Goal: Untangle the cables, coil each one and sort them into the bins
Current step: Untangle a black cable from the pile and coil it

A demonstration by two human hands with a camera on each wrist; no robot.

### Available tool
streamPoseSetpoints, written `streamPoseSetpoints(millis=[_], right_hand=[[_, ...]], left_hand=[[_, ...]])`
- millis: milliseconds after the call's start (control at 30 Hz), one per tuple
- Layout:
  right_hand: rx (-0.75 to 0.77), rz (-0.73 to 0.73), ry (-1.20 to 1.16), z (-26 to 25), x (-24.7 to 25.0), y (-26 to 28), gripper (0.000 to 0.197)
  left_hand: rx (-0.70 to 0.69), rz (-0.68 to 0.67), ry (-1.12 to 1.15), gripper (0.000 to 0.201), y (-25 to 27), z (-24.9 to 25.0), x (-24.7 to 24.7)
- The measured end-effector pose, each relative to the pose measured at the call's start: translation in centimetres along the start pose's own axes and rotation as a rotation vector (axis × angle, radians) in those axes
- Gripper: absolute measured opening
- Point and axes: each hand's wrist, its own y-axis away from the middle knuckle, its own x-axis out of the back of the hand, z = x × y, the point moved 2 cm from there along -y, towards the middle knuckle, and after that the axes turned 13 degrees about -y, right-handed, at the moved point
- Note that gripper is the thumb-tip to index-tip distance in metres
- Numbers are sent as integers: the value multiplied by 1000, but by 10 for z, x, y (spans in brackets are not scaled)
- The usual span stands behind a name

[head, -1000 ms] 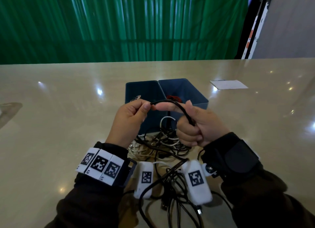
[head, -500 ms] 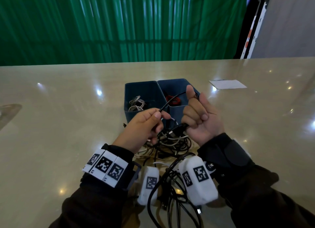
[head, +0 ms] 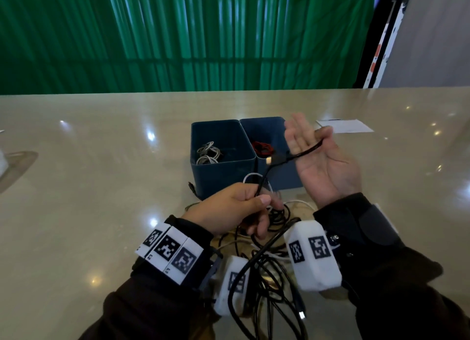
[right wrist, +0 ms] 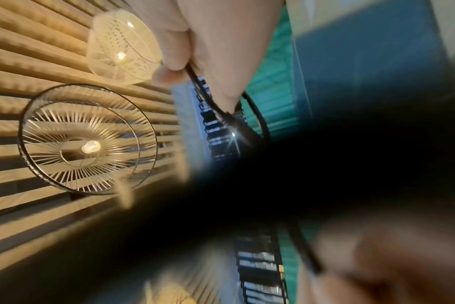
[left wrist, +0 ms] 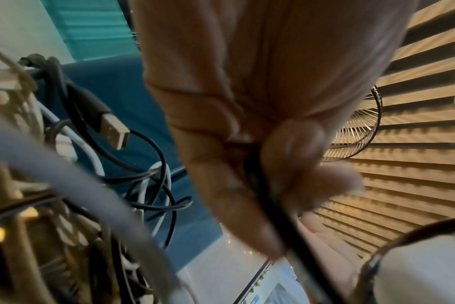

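Note:
A black cable (head: 304,152) runs from my right hand (head: 323,167) down to my left hand (head: 239,207). The right hand is held palm up above the right bin, fingers straight, and its thumb pins the cable against the forefinger (right wrist: 187,71). The cable's USB plug (head: 273,160) hangs beside that palm. Lower down, my left hand pinches the same black cable (left wrist: 262,185) between thumb and forefinger. Below both hands lies a tangle of black and white cables (head: 269,240). Two blue bins stand behind it: the left bin (head: 223,177) holds white coils (head: 208,153), the right bin (head: 262,119) a red coil (head: 263,147).
A white sheet of paper (head: 343,125) lies on the glossy beige table (head: 101,174), to the right of the bins. A green curtain hangs behind the table's far edge. A loose black plug (head: 301,311) of the tangle lies near the table's front edge.
My right hand has risen, turned palm up and straightened its fingers, with the cable kept under the thumb. My left hand has dropped toward the tangle while still pinching the cable.

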Motion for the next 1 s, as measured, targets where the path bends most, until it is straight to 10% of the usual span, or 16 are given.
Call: streamPoseSetpoints(millis=[167,300,400,533,733,1000], right_hand=[[153,131,-46,-24,-2,-6,23],[9,103,-229,-28,4,-4,55],[-30,98,-130,-31,4,-5,40],[93,161,313,-23,1,-5,28],[132,181,-10,-27,5,-7,35],[230,95,712,-16,4,-6,32]], left_hand=[[-62,194,-190,25,1,5,6],[-20,475,-82,28,5,1,24],[10,625,76,29,9,-6,38],[-13,448,-143,24,9,5,28],[3,142,-373,21,0,9,1],[-94,65,-250,19,4,13,2]])
